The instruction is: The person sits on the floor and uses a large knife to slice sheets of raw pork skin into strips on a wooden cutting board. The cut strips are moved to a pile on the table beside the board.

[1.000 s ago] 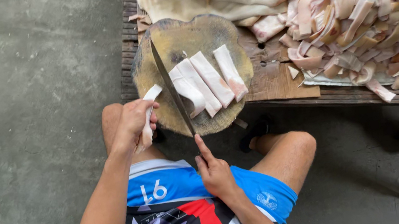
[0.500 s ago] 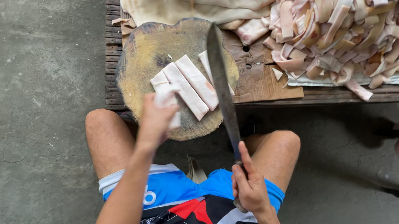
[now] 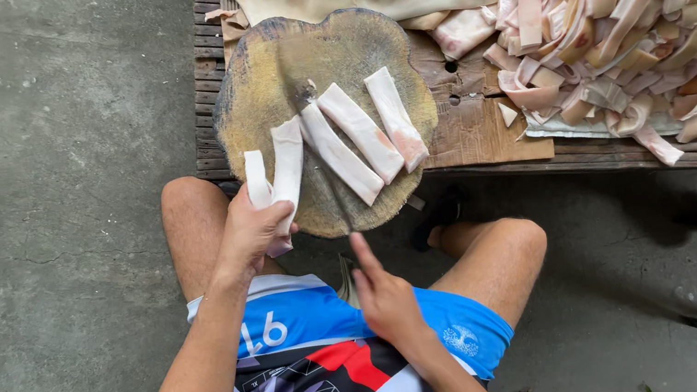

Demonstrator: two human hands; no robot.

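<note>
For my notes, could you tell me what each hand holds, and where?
Left hand grips pale strips at their near ends; right hand holds the knife by its handle.

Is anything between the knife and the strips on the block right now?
Nothing visible. The knife, held by the right hand, already lies edge-on between two strips on the block. The left hand grips the strips at the block's left edge, beside the blade, not under it.

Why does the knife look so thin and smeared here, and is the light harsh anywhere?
Head view: the knife is streaked by motion blur, seen nearly edge-on over the round chopping block; right hand and left hand stay fairly sharp. Light is soft and even, without glare; deep shadow lies under the wooden platform.
</note>
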